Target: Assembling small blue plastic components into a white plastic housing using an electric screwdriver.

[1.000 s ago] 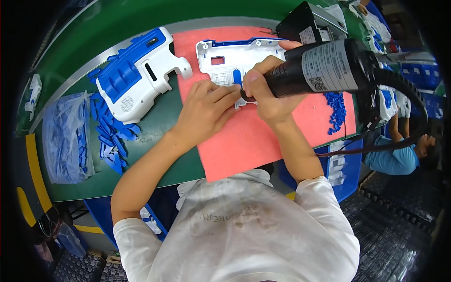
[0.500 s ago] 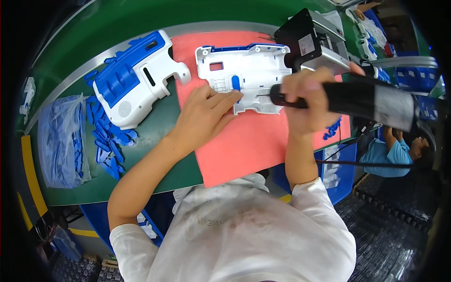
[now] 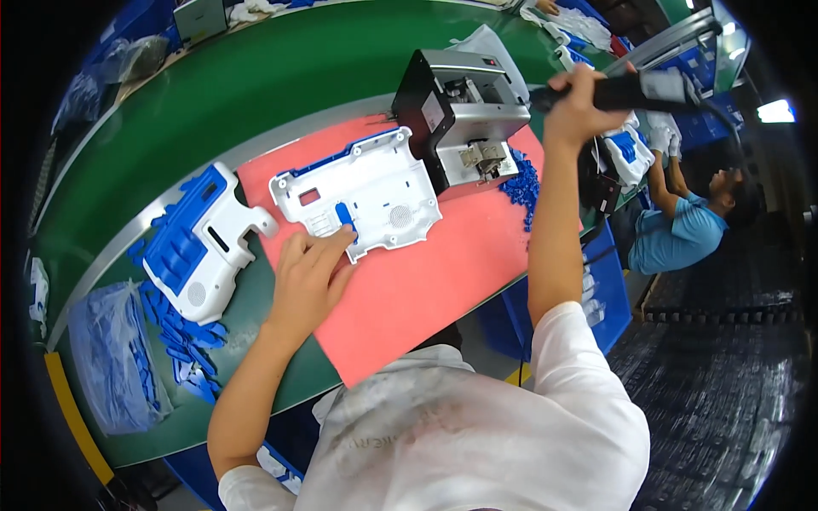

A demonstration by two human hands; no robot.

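A white plastic housing shell (image 3: 375,183) lies hollow side up on the pink mat, with blue trim along its far edge. At a small blue strip (image 3: 343,213) inside it, the fingertips of my left hand (image 3: 307,277) rest on the lower end; the fingers are stretched, thumb apart. My right hand (image 3: 573,111) is raised at the far right, closed around a black electric screwdriver (image 3: 615,92). The screwdriver's tip points left, beside a black and silver machine (image 3: 469,111), and cannot be made out clearly.
Left of the mat (image 3: 400,298) lies a second white-and-blue housing (image 3: 200,247). Near it are loose blue strips (image 3: 183,332) and a plastic bag (image 3: 115,358) of blue parts. Small blue pieces (image 3: 521,189) sit beside the machine. A co-worker (image 3: 682,226) works at the right.
My right hand has lifted the screwdriver away from the shell, up and right to beside the machine. My left hand stays at the blue strip. The whole view has shifted.
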